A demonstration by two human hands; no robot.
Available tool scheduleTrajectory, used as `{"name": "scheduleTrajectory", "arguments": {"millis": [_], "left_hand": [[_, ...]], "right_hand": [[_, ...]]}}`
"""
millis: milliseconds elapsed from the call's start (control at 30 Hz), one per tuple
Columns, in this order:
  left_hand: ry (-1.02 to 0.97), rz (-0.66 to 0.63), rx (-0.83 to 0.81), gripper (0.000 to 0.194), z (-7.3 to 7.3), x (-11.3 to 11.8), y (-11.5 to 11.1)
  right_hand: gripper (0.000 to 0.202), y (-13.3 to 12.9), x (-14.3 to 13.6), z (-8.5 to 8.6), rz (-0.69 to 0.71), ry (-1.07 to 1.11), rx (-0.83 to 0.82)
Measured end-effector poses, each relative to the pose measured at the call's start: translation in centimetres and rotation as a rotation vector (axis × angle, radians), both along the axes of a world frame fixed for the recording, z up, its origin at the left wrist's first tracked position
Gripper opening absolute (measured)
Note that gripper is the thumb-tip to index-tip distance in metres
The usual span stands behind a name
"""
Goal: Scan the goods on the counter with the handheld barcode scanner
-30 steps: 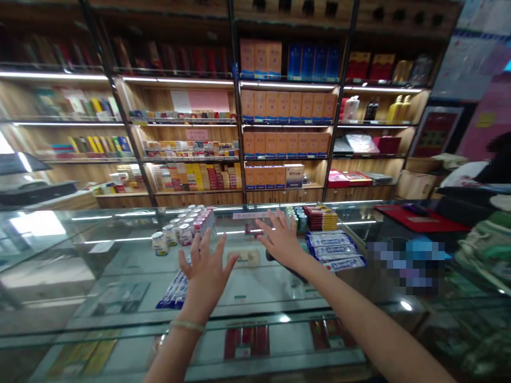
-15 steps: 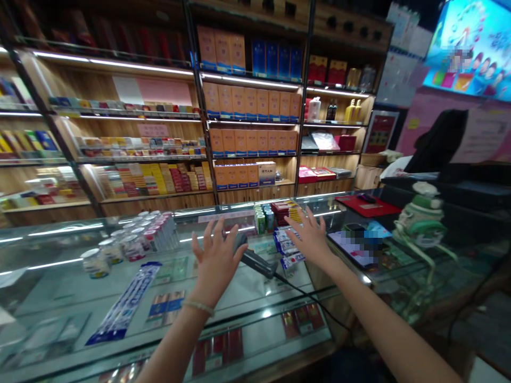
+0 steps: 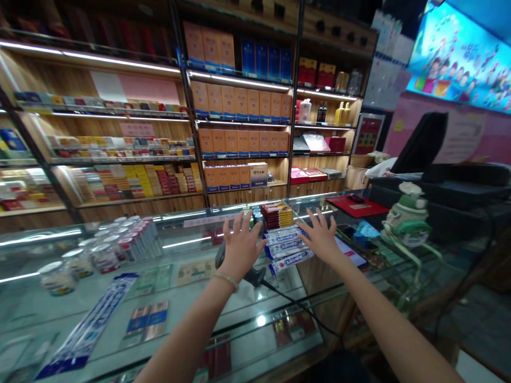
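We list: left hand (image 3: 240, 249) and right hand (image 3: 322, 238), grips spread wide, by opposite ends of blue-and-white packets (image 3: 288, 248), long axes running near-left to far-right.

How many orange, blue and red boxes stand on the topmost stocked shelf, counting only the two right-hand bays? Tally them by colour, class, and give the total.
Orange boxes: 3
Blue boxes: 4
Red boxes: 2
Total: 9
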State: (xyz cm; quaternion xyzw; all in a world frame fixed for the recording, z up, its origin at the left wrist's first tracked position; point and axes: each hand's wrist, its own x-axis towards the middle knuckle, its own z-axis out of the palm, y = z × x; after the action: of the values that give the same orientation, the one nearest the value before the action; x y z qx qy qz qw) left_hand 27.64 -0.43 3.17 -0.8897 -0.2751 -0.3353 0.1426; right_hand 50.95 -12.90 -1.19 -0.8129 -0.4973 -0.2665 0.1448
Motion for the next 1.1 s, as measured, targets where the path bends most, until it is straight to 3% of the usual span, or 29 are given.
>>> {"name": "scheduleTrajectory", "arguments": {"millis": [167, 300, 533, 733, 1100], "left_hand": [[0.076, -0.052, -0.012, 0.042, -0.5, 2.3, 1.0], [0.107, -0.087, -0.030, 0.029, -1.4, 3.4, 1.7], [0.130, -0.069, -0.047, 0.017, -3.2, 4.1, 1.9], [0.138, -0.040, -0.078, 0.016, -3.4, 4.2, 1.8], [0.115, -0.064, -0.077, 0.013, -3.2, 4.2, 1.7]], "right_hand": [[0.035, 0.9, 1.2, -1.6, 0.032, -0.017, -0.025], [0.033, 1.3, 1.5, -2.1, 0.056, -0.031, -0.024], [0.031, 1.8, 1.7, -3.0, 0.081, -0.045, -0.019], [0.027, 2.1, 2.1, -3.9, 0.088, -0.046, 0.035], [0.023, 1.7, 1.9, -2.6, 0.158, -0.179, 0.098]]}}
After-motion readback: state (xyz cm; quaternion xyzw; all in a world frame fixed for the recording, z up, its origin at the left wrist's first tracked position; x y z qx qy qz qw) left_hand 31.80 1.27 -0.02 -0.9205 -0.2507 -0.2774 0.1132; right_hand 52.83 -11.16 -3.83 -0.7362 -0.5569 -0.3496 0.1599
